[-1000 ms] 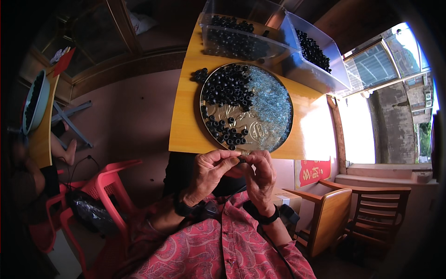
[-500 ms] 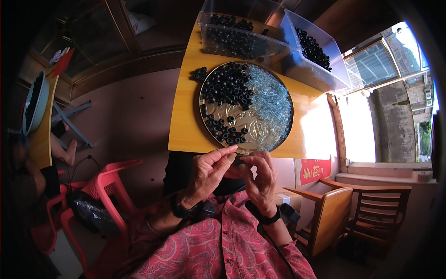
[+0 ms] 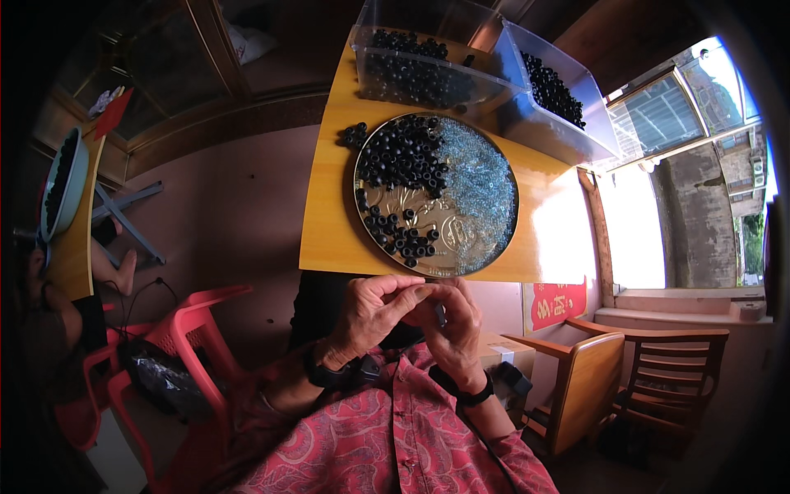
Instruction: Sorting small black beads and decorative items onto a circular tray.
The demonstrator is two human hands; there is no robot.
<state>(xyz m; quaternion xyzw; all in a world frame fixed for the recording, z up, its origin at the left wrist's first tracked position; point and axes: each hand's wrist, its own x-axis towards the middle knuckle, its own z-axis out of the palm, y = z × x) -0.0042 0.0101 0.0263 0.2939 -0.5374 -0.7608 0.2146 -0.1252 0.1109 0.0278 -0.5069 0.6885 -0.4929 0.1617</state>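
Just off the near rim of a round metal tray (image 3: pixel 393 262), my left hand (image 3: pixel 372 314) and my right hand (image 3: pixel 454 329) meet fingertip to fingertip. Each is closed in a pinch; whatever sits between the fingers is too small or hidden to make out. Small black ring-shaped parts (image 3: pixel 403 156) with hollow centres fill the tray's left side, with a looser group at the near left. Tiny clear bluish pieces (image 3: pixel 481 185) cover its right side. A few black parts (image 3: pixel 354 133) lie on the table beside the tray's far left rim.
Two clear plastic bins (image 3: pixel 428 74) (image 3: pixel 568 123) of black parts stand at the back of the yellow table (image 3: pixel 325 235). Red plastic chairs (image 3: pixel 197 329) are at left, wooden chairs (image 3: pixel 584 387) at right. Another person's leg (image 3: pixel 115 267) shows by a table with a basin (image 3: pixel 72 193).
My hands have drawn together and slightly down, away from the tray's rim. The gap between their fingertips has closed. The parts in the tray look the same.
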